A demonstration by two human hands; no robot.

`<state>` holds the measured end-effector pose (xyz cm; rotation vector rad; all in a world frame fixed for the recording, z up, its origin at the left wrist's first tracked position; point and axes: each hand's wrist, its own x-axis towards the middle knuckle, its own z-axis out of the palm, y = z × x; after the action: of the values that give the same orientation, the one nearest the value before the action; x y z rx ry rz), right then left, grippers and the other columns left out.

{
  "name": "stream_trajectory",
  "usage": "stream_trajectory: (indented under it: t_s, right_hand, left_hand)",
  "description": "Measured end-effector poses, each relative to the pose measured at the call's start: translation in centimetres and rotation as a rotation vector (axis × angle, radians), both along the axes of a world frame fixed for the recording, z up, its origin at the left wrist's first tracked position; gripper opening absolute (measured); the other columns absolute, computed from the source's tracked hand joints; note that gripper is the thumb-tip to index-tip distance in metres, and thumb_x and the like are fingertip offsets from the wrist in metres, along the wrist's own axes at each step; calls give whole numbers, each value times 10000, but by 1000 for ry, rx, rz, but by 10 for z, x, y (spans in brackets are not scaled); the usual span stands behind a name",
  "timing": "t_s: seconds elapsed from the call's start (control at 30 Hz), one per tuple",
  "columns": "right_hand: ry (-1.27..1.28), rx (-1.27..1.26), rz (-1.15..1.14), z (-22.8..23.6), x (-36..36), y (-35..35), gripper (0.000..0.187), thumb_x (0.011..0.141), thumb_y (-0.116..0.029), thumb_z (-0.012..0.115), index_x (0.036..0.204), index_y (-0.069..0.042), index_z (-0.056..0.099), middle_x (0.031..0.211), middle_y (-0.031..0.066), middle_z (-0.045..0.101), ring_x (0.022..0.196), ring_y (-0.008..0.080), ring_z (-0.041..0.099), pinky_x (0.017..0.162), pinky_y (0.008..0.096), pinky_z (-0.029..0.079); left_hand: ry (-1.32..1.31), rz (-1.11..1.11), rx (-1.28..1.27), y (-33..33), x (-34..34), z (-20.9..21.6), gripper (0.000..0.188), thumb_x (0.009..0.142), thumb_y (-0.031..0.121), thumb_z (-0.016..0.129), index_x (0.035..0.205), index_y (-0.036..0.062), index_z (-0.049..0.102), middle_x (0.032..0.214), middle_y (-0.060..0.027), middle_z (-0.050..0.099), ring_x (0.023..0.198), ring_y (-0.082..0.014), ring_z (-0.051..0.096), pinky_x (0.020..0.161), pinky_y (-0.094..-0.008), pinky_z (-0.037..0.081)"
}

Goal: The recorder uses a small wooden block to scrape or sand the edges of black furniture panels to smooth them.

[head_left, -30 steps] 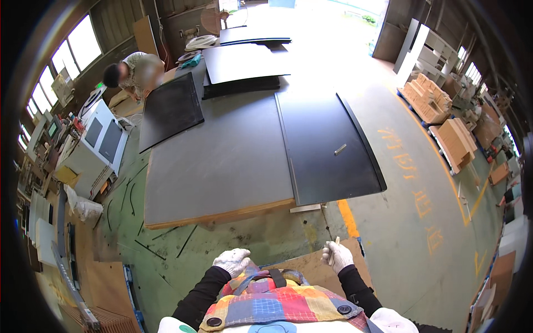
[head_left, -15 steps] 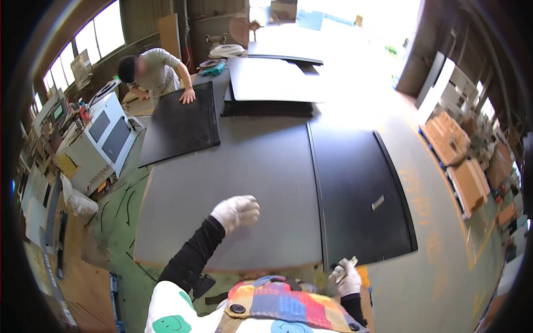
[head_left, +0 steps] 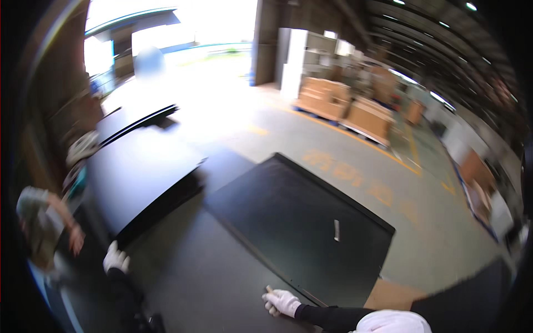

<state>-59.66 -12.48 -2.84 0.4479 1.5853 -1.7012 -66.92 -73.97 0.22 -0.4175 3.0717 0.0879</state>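
Observation:
My right hand (head_left: 282,303), in a white glove, is closed with a small pale piece (head_left: 270,289) pinched at its fingertips; its kind is too small to tell. It is over the grey table surface (head_left: 205,272), beside the near edge of a black panel (head_left: 300,205) with raised rims. A narrow whitish strip (head_left: 336,230) lies on that panel. My left hand (head_left: 115,258), also white-gloved, has its fingers apart and holds nothing visible. Just beyond it is the near corner of a stack of dark, shiny panels (head_left: 144,166); whether it touches the stack I cannot tell.
A co-worker (head_left: 41,222) stands at the far left, one bare hand (head_left: 76,240) near the stack. More panels (head_left: 133,122) lie behind it. Cardboard boxes on pallets (head_left: 366,119) line the floor at the back right. Brown board (head_left: 394,294) shows at the near right.
The view has swung to the right and tilted. My left hand has gone from above the table's middle to the stack's near corner. My right hand still holds the small pale piece.

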Motion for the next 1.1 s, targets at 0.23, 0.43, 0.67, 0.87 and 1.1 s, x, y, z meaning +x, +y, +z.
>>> stream_trajectory:
  t_s: [0.23, 0.43, 0.67, 0.87, 1.1]
  right_hand:
    - [-60, 16, 1, 2, 19, 32, 206, 961, -268, 563, 935, -63, 565, 731, 2, 579, 550, 88, 539, 486, 238, 460]
    - [106, 179, -13, 15, 28, 18, 277, 946, -333, 585, 916, -60, 619, 706, 36, 641, 511, 116, 590, 469, 261, 485]
    - [131, 163, -10, 6, 18, 9, 257, 945, -317, 589, 920, -63, 613, 702, 38, 639, 511, 120, 585, 463, 268, 477]
    - [36, 47, -153, 5, 17, 23, 198, 949, -268, 582, 953, -70, 593, 706, 45, 588, 521, 157, 551, 472, 292, 465]
    - [80, -162, -288, 44, 3, 26, 156, 945, -217, 558, 985, -68, 585, 820, 55, 616, 684, 187, 617, 611, 326, 530]
  left_hand:
    - [746, 894, 1509, 18, -143, -35, 848, 738, 578, 745, 1275, -42, 527, 1366, -126, 502, 1158, -257, 532, 932, -410, 473]
    - [826, 754, 1637, 6, -158, -34, 496, 828, 341, 751, 1205, 56, 599, 1270, -39, 539, 1029, -194, 581, 773, -337, 566]
    - [874, 907, 1659, 52, -114, -28, 444, 795, 330, 783, 1119, 89, 598, 1154, -49, 561, 979, -215, 564, 639, -345, 582]
    - [594, 746, 1888, 170, -20, 25, 191, 837, 210, 668, 1003, 117, 645, 1052, -68, 600, 961, -237, 572, 740, -479, 554]
    - [611, 745, 1904, 250, 118, 45, 293, 856, 211, 619, 1076, 18, 625, 1025, -120, 642, 872, -276, 634, 639, -490, 578]
